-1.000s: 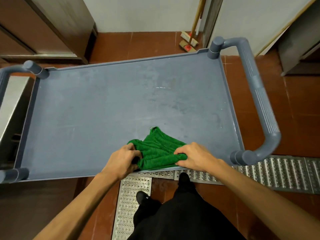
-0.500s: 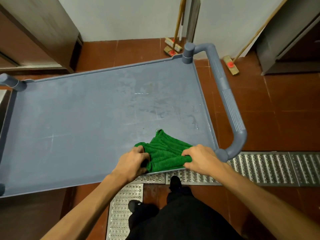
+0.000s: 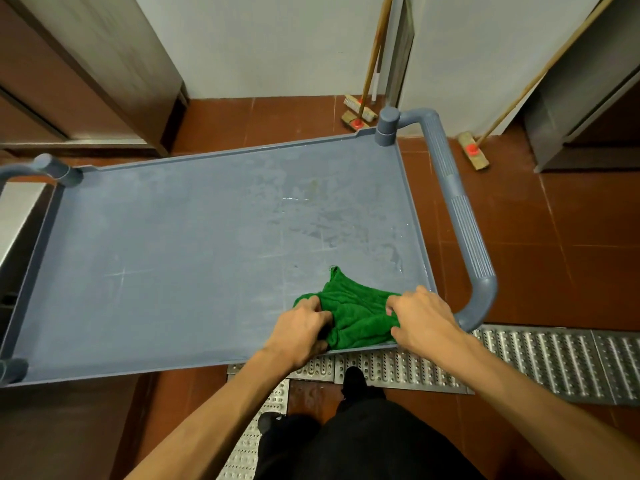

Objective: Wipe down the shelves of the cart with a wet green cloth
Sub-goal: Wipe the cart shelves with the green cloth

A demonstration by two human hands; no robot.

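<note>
A bunched green cloth (image 3: 356,313) lies on the grey-blue top shelf (image 3: 194,258) of the cart, close to its near right corner. My left hand (image 3: 299,332) grips the cloth's left side with curled fingers. My right hand (image 3: 420,315) pinches its right side. Streaks and smears mark the shelf surface beyond the cloth. The cart's lower shelves are hidden beneath the top one.
The cart's ribbed handle (image 3: 464,216) curves along the right side. Two brooms (image 3: 360,114) (image 3: 472,152) lean on the far wall. A metal floor grate (image 3: 540,362) runs under my feet. Steel cabinets (image 3: 86,71) stand at far left and right.
Both hands and the cloth have kept to the shelf's near right corner, with the fingers bunching the cloth a little. The camera view has shifted, mainly to the right.
</note>
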